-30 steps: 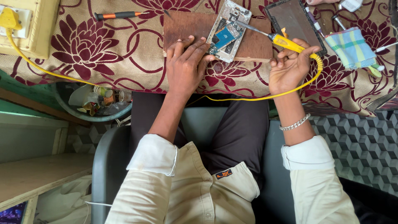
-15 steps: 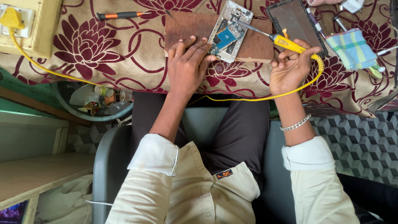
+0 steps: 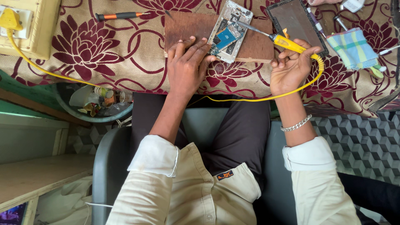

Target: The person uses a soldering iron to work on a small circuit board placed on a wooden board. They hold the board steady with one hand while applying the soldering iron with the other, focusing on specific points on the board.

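Opened phone [image 3: 230,30] on wood board [image 3: 183,26], screwdriver [image 3: 118,16] left.

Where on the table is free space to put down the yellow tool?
The floral cloth is bare between the socket box and the wooden board, below the orange-handled screwdriver. It is crowded at the right: the detached screen, checked cloth and small tools lie close together.

Left hand [image 3: 188,66] steadies opened phone [image 3: 230,30]; right hand [image 3: 290,68] holds soldering iron [image 3: 275,38].
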